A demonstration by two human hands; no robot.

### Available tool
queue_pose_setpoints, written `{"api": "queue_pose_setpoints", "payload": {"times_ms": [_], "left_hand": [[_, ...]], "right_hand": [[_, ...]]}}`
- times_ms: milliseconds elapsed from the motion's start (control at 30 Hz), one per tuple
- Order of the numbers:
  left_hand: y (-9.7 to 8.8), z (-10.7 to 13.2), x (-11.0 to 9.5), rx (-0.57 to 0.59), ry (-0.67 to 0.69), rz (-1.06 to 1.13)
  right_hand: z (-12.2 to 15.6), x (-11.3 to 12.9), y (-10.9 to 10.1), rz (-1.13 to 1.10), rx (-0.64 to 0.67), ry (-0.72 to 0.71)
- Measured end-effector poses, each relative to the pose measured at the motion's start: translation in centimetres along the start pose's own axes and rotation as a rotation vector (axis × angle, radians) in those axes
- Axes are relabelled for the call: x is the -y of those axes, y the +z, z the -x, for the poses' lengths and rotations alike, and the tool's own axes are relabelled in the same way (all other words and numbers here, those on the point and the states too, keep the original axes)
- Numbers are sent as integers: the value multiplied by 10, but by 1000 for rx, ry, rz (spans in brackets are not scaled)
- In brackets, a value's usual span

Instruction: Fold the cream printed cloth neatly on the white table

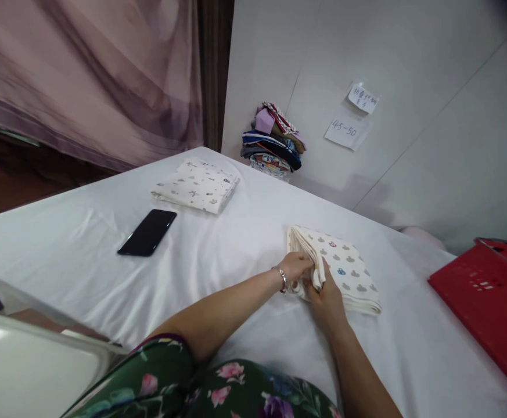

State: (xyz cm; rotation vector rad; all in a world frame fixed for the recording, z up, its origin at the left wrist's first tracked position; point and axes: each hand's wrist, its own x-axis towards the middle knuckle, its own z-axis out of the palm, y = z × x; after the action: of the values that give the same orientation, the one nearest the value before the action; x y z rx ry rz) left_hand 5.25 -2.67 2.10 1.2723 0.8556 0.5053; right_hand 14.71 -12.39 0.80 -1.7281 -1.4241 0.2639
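Note:
A folded cream cloth [344, 261] with grey printed shapes and a few coloured ones lies on the white-covered table [218, 249]. My left hand [295, 268], with a silver bracelet at the wrist, pinches the cloth's layered near-left edge. Close beside it, my right hand [328, 302] grips the same lifted edge, fingers partly hidden by the fabric. Both hands are closed on the cloth and almost touch. Farther back to the left rests a second folded cloth [196, 184], white with small dark prints, apart from both hands.
A black phone [147, 232] lies on the table at left. Beyond the far edge, folded clothes [273, 142] are piled against the wall. A red bag [488, 302] stands at the right edge, and a white plastic chair or container [35, 366] is at lower left.

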Motion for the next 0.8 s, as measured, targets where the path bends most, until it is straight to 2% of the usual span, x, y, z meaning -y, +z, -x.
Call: {"api": "queue_pose_setpoints", "payload": {"times_ms": [100, 233, 333, 467, 633, 800], "left_hand": [[-2, 1, -2, 11, 16, -38], [-19, -8, -2, -105, 112, -398], [-38, -22, -6, -208, 116, -588], [-54, -46, -15, -273, 94, -753], [-50, -66, -14, -316, 70, -835], [-41, -72, -6, -387, 122, -821]], "right_hand": [[-4, -9, 0, -25, -63, 61], [-12, -20, -5, -163, -285, 229], [-17, -23, -8, -261, -326, 302], [-19, -23, -10, -300, -341, 305], [-18, -24, -9, -321, -343, 296], [-16, -24, -9, -324, -323, 298]]}}
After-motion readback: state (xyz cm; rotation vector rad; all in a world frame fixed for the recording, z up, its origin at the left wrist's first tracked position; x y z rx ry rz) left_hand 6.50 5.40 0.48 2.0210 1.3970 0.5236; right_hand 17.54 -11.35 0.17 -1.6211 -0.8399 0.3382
